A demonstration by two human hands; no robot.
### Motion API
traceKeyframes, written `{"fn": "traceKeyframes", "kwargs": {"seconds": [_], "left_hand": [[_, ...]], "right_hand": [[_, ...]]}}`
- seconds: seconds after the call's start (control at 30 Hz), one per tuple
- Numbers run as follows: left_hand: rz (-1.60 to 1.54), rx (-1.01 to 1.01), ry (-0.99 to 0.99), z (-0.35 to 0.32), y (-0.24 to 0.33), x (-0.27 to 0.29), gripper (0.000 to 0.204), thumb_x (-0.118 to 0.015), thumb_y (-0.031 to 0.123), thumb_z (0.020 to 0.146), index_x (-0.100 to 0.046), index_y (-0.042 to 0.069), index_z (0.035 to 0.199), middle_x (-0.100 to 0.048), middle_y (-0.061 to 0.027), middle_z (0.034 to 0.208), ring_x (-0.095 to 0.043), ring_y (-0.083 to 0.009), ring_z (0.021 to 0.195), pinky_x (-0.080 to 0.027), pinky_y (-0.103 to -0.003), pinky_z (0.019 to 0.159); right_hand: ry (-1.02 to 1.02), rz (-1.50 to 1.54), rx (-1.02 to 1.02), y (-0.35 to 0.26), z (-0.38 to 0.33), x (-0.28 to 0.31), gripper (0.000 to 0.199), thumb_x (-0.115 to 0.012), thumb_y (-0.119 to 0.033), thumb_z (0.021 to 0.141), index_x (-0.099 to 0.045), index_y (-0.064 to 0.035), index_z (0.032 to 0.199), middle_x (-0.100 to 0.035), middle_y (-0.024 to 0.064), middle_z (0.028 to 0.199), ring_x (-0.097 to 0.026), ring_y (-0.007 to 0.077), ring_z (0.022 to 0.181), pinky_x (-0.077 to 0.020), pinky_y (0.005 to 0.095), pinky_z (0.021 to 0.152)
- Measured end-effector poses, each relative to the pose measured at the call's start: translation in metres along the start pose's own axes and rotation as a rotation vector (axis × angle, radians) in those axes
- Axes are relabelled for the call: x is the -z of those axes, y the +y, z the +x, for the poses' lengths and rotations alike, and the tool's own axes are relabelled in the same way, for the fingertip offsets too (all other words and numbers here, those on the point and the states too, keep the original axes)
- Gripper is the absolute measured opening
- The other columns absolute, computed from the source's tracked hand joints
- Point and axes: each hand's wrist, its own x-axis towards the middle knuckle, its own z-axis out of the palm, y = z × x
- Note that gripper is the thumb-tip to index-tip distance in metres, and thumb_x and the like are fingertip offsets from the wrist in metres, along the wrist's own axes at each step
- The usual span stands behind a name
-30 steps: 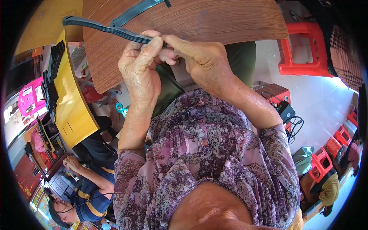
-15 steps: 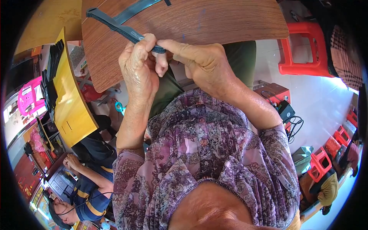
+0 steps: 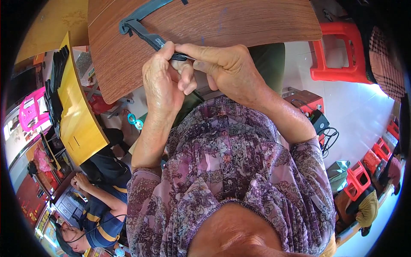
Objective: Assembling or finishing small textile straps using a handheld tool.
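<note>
My left hand is closed around the near end of a bundle of flat dark straps, its thumb on top. The layered strap ends stick out past the thumb, and a pale printed mark shows on the top strap. My right hand is pinched at those ends, its index finger stretched toward the left thumb. A thin shiny sliver shows between the right fingertips and the strap ends; what it is I cannot make out. The far end of the bundle meets another dark strap on the table.
The brown wood-grain table lies in front of me. At left stands a yellow board with dark straps along its edge, and a person sits nearby. Red plastic stools and a red box are at right.
My left hand has shifted slightly right, and the bundle's far end has swung right and nearer. A thin shiny sliver now shows at the strap ends by my right fingertips.
</note>
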Motion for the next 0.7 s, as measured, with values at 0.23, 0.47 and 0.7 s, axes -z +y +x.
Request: {"fn": "traceKeyframes", "kwargs": {"seconds": [0.23, 0.47, 0.7], "left_hand": [[0.006, 0.034, -0.023, -0.001, -0.003, 0.0, 0.03, -0.046, 0.028, 0.091, -0.053, -0.001, 0.089, -0.042, -0.0069, 0.048, -0.033, -0.0126, 0.036, -0.025, -0.026, 0.034], [0.252, -0.003, 0.048, -0.008, -0.009, 0.002, 0.035, -0.048, 0.037, 0.091, -0.052, 0.003, 0.085, -0.046, -0.0096, 0.048, -0.037, -0.0149, 0.035, -0.03, -0.027, 0.035], [0.002, 0.038, 0.02, -0.02, -0.004, -0.007, 0.035, -0.05, 0.034, 0.091, -0.053, -0.001, 0.09, -0.047, -0.0117, 0.049, -0.042, -0.0153, 0.037, -0.031, -0.026, 0.035]], "right_hand": [[0.082, -0.046, 0.051, 0.014, -0.003, -0.001, 0.027, -0.054, -0.002, 0.081, -0.065, -0.0096, 0.105, -0.066, 0.0102, 0.071, -0.066, 0.0183, 0.065, -0.0501, 0.029, 0.058], [0.069, -0.004, 0.198, 0.021, -0.007, -0.001, 0.026, -0.056, -0.003, 0.086, -0.063, -0.0053, 0.111, -0.051, -0.0005, 0.056, -0.042, 0.0046, 0.047, -0.0357, 0.0205, 0.042], [0.027, 0.055, 0.261, 0.01, -0.011, -0.002, 0.024, -0.051, 0.004, 0.084, -0.059, 0.0016, 0.106, -0.065, 0.0088, 0.069, -0.064, 0.0107, 0.064, -0.0504, 0.0241, 0.058]]}}
